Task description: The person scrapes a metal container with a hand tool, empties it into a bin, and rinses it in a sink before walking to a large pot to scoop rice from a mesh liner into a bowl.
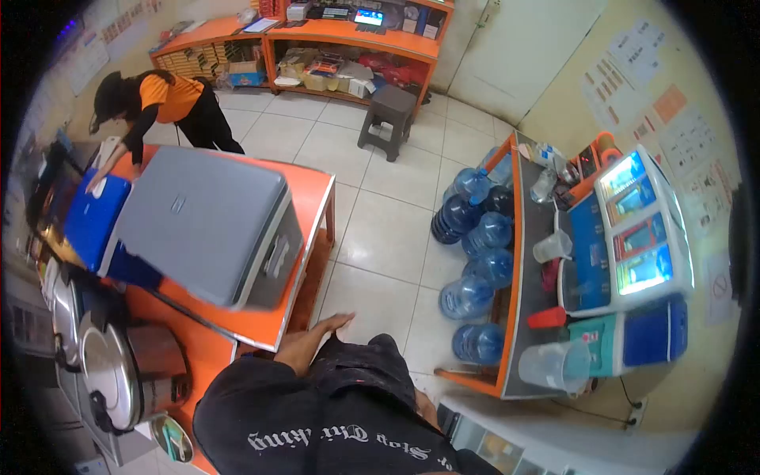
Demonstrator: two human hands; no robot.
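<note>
Cooler box sits on the bench, at ten o'clock from your loose, empty left hand. Your right hand: can't tell. You seem between steps; lifting would need both.

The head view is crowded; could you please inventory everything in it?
Table: at least one, orange, left
Cooler box: one, grey, left table
Box: one, blue, beside cooler box
Pot: at least one, silver, lower left
Stool: one, dark grey, floor
Bottles: at least six, mostly blue, right
Counter: one, dark, right
Lit unit: one, white, counter
Containers: several, clear, counter
Cup: one, red, counter
Papers: many, mixed, upper right
Desks: perhaps two, orange, back
Door: one, white, back
Coworker: one, orange shirt, upper left
Shirt: one, black, bottom
Left hand: one, bare, near table
Right hand: not clearly visible
</note>
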